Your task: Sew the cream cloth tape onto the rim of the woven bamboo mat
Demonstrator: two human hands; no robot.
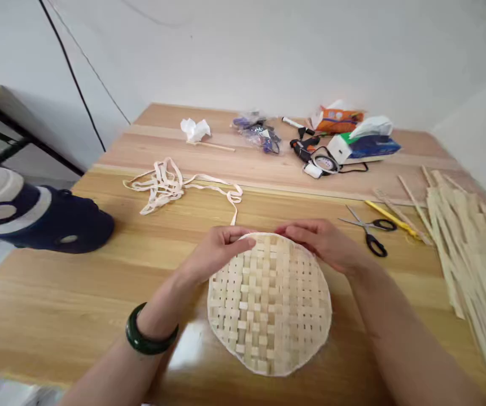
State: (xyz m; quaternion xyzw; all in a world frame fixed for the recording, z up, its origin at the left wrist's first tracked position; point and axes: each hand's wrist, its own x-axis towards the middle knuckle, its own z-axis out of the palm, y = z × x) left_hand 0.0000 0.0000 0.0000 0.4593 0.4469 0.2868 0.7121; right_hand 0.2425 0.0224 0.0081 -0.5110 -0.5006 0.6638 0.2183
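Note:
A round mat woven of pale bamboo strips [270, 307] lies flat on the wooden table [77, 299] in front of me. My left hand [217, 251] pinches the mat's far left rim, thumb on top. My right hand [325, 242] rests on the far right rim with its fingers curled over the edge. A dark green bangle [147, 338] circles my left wrist. A cream ribbon [170, 183] lies tangled beyond the mat, one end trailing down to its far edge.
Black-handled scissors [372, 231] and a yellow tool [390, 217] lie right of my hands. A heap of bamboo strips [471, 248] fills the right side. A dark cap [43, 217] sits at left. Glue gun [304, 146], boxes, bags and crumpled tissue [195, 129] line the far edge.

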